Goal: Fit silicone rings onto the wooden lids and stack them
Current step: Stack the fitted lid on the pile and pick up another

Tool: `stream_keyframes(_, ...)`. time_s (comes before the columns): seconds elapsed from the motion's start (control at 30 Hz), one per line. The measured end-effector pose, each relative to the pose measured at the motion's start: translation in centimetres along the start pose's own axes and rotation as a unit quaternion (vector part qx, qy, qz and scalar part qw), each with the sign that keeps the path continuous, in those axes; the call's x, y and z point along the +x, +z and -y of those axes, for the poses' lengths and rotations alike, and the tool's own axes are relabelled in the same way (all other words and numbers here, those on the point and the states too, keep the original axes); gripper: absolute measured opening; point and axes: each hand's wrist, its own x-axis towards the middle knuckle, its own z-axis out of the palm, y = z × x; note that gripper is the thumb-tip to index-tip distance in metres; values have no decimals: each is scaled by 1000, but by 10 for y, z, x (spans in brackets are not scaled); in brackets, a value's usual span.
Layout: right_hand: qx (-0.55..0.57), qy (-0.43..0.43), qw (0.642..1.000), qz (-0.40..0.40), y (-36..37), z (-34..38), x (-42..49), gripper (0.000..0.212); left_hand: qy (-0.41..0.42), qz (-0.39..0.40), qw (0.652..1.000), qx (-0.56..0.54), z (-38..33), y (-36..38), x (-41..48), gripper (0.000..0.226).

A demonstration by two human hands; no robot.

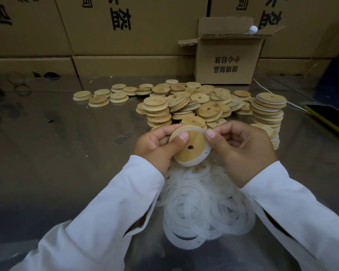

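Nearest me, a heap of loose silicone rings lies on the table between my sleeves. Just beyond it, my left grip holds one wooden lid by its edge, thumb pressing on the face above the centre hole. My right grip pinches the silicone ring at the lid's upper rim. The ring sits round the lower right rim; the top arc looks unseated. Judgement: walk the thumb round the rim one way while the left grip turns the lid. Stretch little, so the seated part does not spring off, and check for twists. Farther off is the pile of bare lids. To its right the ringed stack looks uneven, so the next lid should go on centred. An open carton stands at the back.
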Motion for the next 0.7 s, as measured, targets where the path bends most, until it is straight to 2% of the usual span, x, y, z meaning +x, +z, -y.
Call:
stream_keyframes(0.3,-12,1,1000,-6,5,4,-5,16,-33,1,996,-88,-8,-1,1,35)
stream_keyframes(0.53,46,1,999,14,0,2,-6,15,-28,5,997,-68,-5,1,-1,38)
stream_keyframes(0.63,55,14,998,13,1,-2,-7,5,-25,-3,997,-71,-5,3,-2,39)
stream_keyframes(0.67,53,13,998,7,4,-3,-8,9,-22,-7,996,-81,-6,4,-2,38)
stream_keyframes(0.7,53,10,999,1,7,-3,-10,23,-20,-11,995,-98,-8,4,-2,38)
